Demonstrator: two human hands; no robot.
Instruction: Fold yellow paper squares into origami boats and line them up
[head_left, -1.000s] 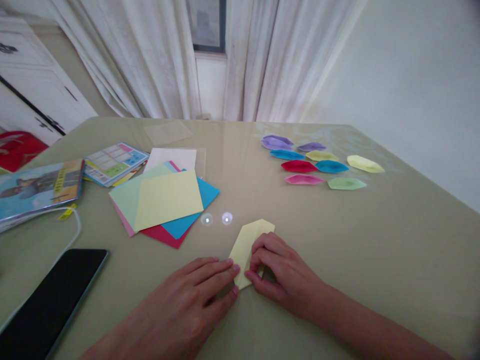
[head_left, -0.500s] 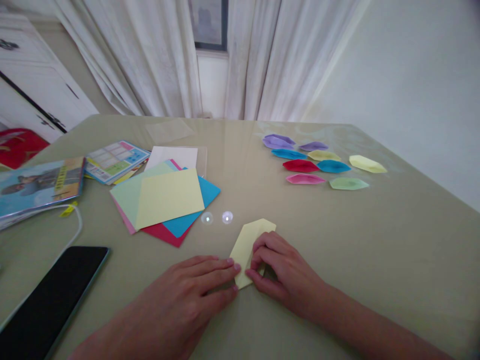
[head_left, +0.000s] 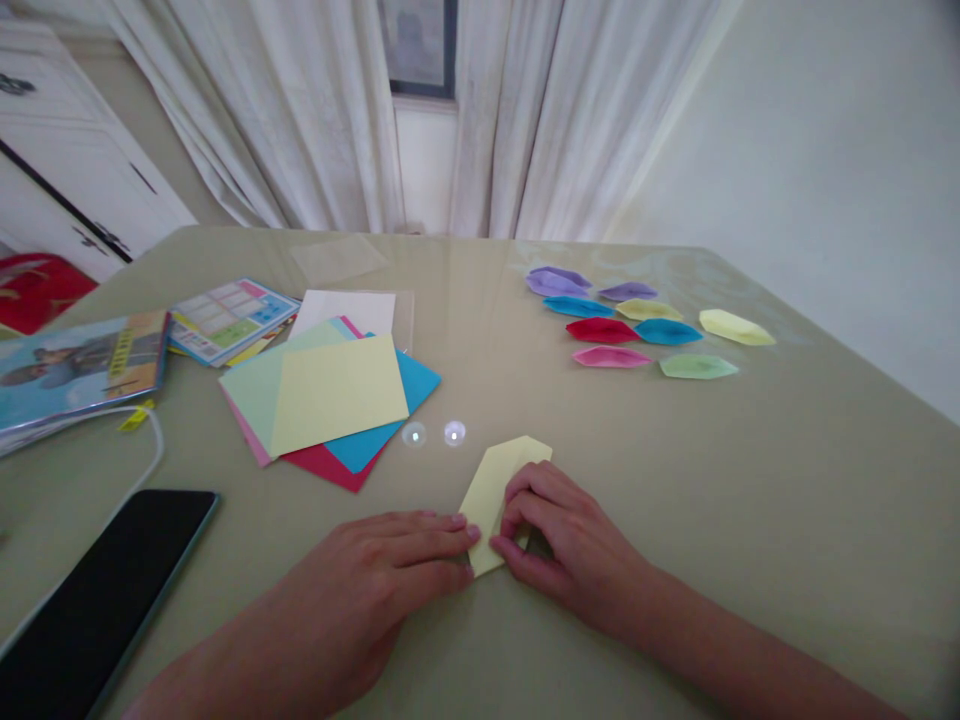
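A piece of pale yellow folded paper [head_left: 501,480] lies on the table in front of me, its far end cut to a blunt point by folds. My left hand [head_left: 390,575] rests flat with fingers stretched out, the fingertips pressing on the paper's left edge. On the paper's right side, my right hand [head_left: 562,540] is closed, thumb and forefinger pinching the fold near the paper's near end. The fingers of that hand cover part of the right edge.
Several folded paper boats [head_left: 601,331] in different colours sit at the far right. A fan of coloured paper sheets [head_left: 337,395] lies left of centre, beside printed cards [head_left: 232,320] and a book [head_left: 82,365]. A black phone [head_left: 120,590] and a white cable [head_left: 159,440] are at left.
My left hand has shifted very slightly, its thumb drawing closer to the fingers. The right hand and the yellow paper stay almost exactly where they were.
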